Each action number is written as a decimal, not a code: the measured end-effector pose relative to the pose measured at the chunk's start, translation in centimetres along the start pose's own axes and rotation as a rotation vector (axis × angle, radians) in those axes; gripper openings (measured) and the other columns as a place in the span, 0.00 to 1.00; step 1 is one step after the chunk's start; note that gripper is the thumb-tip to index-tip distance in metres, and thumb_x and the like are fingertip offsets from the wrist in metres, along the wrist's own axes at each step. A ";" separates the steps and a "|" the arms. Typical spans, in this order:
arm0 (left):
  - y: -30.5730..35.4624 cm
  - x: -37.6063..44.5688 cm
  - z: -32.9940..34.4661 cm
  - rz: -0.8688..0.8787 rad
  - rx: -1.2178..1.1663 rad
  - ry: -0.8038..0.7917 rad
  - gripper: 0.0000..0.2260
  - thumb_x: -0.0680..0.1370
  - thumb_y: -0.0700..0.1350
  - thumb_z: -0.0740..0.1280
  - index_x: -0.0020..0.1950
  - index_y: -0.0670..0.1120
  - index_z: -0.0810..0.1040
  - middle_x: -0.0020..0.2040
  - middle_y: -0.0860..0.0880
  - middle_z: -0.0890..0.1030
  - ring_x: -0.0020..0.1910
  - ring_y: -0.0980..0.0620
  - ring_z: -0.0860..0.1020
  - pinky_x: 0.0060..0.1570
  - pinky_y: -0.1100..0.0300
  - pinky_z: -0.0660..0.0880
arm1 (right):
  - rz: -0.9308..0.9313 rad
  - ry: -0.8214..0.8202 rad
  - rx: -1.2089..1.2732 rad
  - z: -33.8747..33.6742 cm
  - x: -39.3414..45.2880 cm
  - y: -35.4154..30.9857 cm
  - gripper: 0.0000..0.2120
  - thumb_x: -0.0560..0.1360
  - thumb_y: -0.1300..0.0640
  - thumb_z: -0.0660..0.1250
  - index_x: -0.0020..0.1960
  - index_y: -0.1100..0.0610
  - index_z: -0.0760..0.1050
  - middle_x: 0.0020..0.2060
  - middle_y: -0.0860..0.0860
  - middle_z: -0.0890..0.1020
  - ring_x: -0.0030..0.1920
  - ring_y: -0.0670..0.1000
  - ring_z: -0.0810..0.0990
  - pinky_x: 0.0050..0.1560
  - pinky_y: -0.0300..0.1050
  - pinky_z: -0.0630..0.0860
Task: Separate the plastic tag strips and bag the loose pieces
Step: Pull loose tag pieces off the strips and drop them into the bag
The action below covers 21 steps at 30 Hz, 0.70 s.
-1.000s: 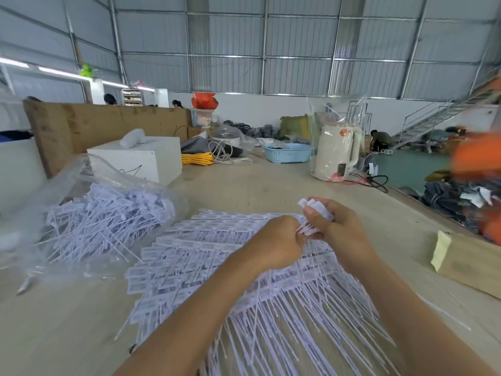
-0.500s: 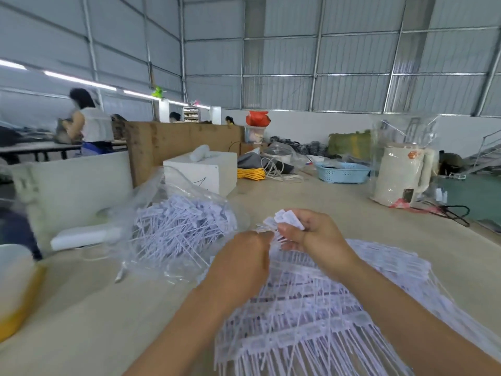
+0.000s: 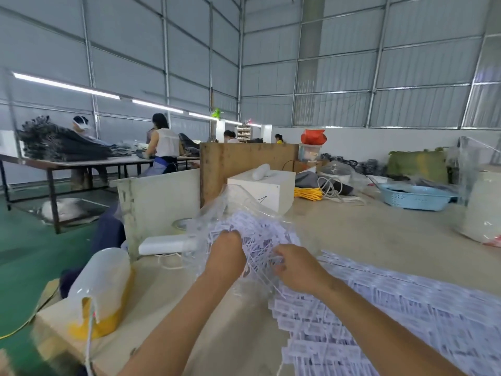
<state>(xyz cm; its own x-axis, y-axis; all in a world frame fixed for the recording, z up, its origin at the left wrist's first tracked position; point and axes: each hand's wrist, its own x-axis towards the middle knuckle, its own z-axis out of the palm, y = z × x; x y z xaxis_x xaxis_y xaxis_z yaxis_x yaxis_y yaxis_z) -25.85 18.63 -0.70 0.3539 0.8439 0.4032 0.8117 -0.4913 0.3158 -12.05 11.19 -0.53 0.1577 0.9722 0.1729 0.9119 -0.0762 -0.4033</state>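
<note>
Both hands at the mouth of the bag, loose tags going in.

The loose tags (image 3: 257, 237) lie heaped in the clear bag (image 3: 230, 202) on the tabletop (image 3: 366, 232), the bag's film hard to trace against them. The left hand (image 3: 226, 251) holds the bag's near edge, its fingers curled away from view, so the grip itself is hidden. The right hand (image 3: 294, 267) has its fingers bent round a few thin white tag stems at the opening. The unseparated strips (image 3: 393, 308) spread over the tabletop just right of the hands, cut off by the frame's edge and blurred. Behind the bag stands a white box (image 3: 271, 188); further right a blue basket (image 3: 414, 198). Left, a plastic jug (image 3: 100, 289) sits near the tabletop's corner.
</note>
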 end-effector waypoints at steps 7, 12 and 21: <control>1.8 3.0 4.8 0.325 0.323 -0.149 0.15 0.79 0.39 0.59 0.65 0.41 0.72 0.61 0.40 0.69 0.60 0.42 0.67 0.57 0.55 0.67 | 0.069 -0.031 -0.304 0.5 0.3 2.7 0.13 0.79 0.53 0.60 0.60 0.57 0.75 0.57 0.56 0.76 0.57 0.57 0.76 0.57 0.50 0.74; 1.0 3.6 6.0 0.386 0.502 -0.142 0.16 0.81 0.47 0.55 0.68 0.46 0.68 0.65 0.42 0.65 0.64 0.40 0.63 0.62 0.45 0.62 | 0.123 -0.047 -0.219 0.6 0.6 3.3 0.14 0.80 0.52 0.57 0.62 0.51 0.75 0.58 0.55 0.72 0.61 0.57 0.73 0.60 0.47 0.71; 1.8 2.7 4.3 0.375 0.607 -0.219 0.23 0.81 0.57 0.51 0.75 0.49 0.58 0.70 0.43 0.63 0.69 0.41 0.62 0.66 0.40 0.58 | 0.224 0.068 0.034 -0.4 -0.9 2.3 0.18 0.77 0.64 0.59 0.28 0.58 0.61 0.28 0.54 0.64 0.29 0.51 0.66 0.37 0.40 0.63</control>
<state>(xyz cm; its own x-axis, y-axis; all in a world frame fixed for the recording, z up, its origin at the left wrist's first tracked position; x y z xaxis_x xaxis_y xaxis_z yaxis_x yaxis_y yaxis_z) -21.45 20.98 -2.75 0.6907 0.6977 0.1902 0.7095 -0.6028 -0.3651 -9.93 10.07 -1.22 0.3812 0.9146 0.1351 0.8381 -0.2802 -0.4680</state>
